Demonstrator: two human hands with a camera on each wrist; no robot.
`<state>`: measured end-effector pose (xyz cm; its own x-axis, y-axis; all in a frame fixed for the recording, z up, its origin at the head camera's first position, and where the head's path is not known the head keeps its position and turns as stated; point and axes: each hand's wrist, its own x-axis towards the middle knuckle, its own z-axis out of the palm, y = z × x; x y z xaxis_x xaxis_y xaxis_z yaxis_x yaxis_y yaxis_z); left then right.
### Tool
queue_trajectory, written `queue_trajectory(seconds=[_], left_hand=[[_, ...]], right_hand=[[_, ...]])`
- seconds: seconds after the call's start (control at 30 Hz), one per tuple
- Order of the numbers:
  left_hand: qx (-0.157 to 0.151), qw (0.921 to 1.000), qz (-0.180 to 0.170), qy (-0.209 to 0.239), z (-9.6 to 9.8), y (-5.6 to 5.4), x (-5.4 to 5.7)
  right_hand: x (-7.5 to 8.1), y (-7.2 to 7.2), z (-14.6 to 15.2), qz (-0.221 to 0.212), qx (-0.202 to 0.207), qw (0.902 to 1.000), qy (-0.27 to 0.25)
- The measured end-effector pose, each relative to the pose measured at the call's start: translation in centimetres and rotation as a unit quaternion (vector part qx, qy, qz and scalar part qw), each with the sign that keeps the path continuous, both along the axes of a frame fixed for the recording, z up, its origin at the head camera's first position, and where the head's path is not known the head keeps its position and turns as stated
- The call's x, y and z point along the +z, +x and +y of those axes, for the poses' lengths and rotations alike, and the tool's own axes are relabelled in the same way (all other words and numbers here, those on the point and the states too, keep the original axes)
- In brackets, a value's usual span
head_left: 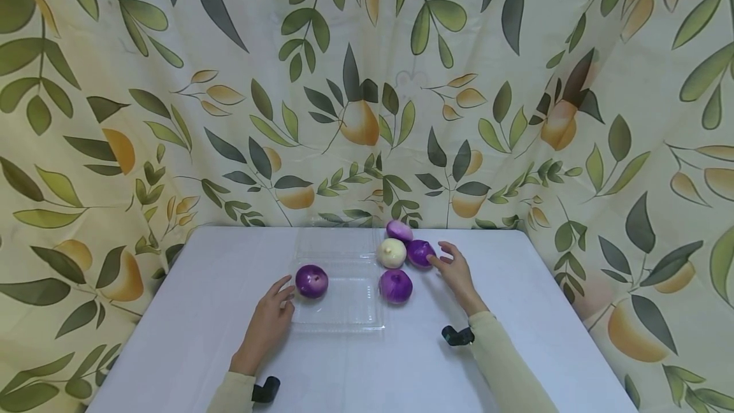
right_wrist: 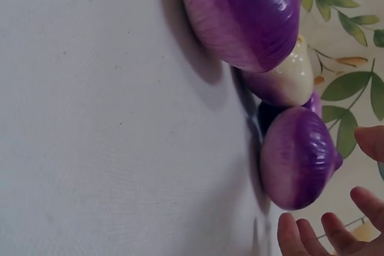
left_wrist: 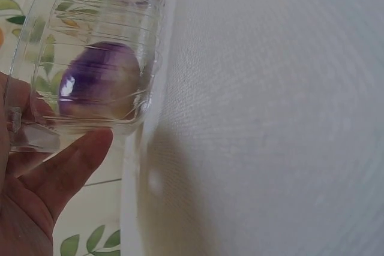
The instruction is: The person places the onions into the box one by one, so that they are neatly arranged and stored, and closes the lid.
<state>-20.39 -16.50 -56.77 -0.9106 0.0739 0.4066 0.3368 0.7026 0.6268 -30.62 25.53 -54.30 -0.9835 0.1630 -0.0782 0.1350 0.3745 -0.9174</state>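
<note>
Container [head_left: 338, 327]: clear plastic, lay opened out on the bench, one half in front of the other.
Boxed onion [head_left: 312, 282]: purple and glossy, sat in the container's front half, towards its left side.
Left hand [head_left: 269, 314]: was just beside the container's left edge, fingers parted and loosely bent near the boxed onion; whether they pressed the rim, I could not tell.
Loose onions: four, stood close together to the right of the container.
Front onion [head_left: 396, 287]: purple, was nearest the person, beside the container's right edge.
White onion [head_left: 392, 253]: cream above with purple low down, stood behind the front onion.
Outer onion [head_left: 421, 253]: purple, tip up, was rightmost.
Back onion [head_left: 399, 230]: pale purple, was farthest off.
Right hand [head_left: 459, 276]: was spread wide at the outer onion, thumb and fingers apart; the right wrist view showed no firm hold.
Sleeves [head_left: 504, 355]: pale yellow, with a black wrist camera [head_left: 457, 335] beside each cuff.
Bench [head_left: 401, 368]: had a white cover.
Curtain [head_left: 361, 123]: hung behind, printed with leaves and orange fruit.
</note>
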Motion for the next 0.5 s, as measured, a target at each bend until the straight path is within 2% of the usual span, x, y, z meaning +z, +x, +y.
queue_trajectory(seconds=[0.27,0.37,0.5], left_hand=[[-0.002,1.0,0.006,0.001,0.0,0.0,0.0],[-0.001,1.0,0.007,0.001,0.0,0.0,0.0],[0.0,1.0,0.006,0.006,0.1,0.0,0.0]], right_hand=[[-0.9,-0.9,-0.3,-0.028,0.005,0.9968,-0.075],[-1.0,-1.2,-0.6,-0.026,0.011,0.9973,-0.068],[-1.0,-1.7,-0.9,-0.029,0.012,0.9992,-0.026]])
